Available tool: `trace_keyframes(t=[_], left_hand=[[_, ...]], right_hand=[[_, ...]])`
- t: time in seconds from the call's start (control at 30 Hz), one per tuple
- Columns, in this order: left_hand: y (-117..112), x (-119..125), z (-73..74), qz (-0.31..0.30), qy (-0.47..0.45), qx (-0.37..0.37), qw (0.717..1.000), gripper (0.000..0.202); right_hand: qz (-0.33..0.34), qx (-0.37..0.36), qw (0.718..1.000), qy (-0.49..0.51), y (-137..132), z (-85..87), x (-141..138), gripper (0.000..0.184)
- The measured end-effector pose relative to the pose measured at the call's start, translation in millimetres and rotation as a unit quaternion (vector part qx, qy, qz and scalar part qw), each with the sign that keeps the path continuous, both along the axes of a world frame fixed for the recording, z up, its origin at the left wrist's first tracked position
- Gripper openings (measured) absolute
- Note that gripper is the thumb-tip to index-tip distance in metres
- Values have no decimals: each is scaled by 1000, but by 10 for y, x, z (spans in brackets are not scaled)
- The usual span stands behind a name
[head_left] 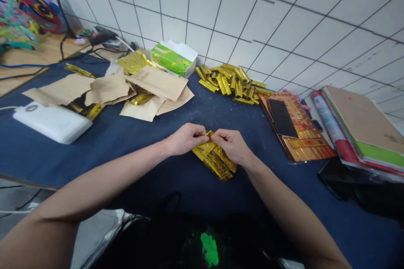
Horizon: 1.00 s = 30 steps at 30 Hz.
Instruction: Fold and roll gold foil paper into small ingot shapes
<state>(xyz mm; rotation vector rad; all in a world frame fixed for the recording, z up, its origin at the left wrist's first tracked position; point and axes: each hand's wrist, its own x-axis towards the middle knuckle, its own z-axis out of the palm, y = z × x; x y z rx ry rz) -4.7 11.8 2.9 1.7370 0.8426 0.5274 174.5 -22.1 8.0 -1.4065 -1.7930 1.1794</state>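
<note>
Navy-blue tabletop (126, 124), folded shiny gold foil strip (214, 159) in my grip
Along the far edge I see torn brown kraft paper sheets (158, 86) and a heap of folded gold foil sticks (229, 83), with a white rectangular power bank (52, 122) near the left edge. The strip rests near the middle of the near edge, between my hands. My left hand (185, 138) and right hand (231, 146) each hold a narrow pinch, fingertips (206, 133) closed on its upper end
</note>
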Motion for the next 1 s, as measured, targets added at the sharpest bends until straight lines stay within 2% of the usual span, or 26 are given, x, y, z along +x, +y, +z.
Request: trace_keyframes(t=[0.13, 0.3, 0.53, 0.73, 0.87, 1.0], left_hand=[[-20, 2, 6, -16, 29, 6, 999, 22], [-39, 11, -10, -52, 42, -15, 998, 23], [-6, -13, 49, -49, 77, 14, 996, 18], [35, -40, -9, -43, 49, -27, 998, 11], [80, -56, -48, -14, 45, -14, 999, 13], [100, -64, -15, 9, 37, 3, 999, 8]], right_hand=[[24, -45, 999, 9, 6, 1, -4, 26], [26, -4, 1000, -15, -13, 7, -34, 27], [-58, 30, 998, 16, -28, -77, -9, 26], [-116, 34, 992, 43, -24, -158, -13, 27], [-145, 53, 987, 47, -20, -170, -21, 28], [-165, 55, 983, 56, -25, -191, -31, 28]])
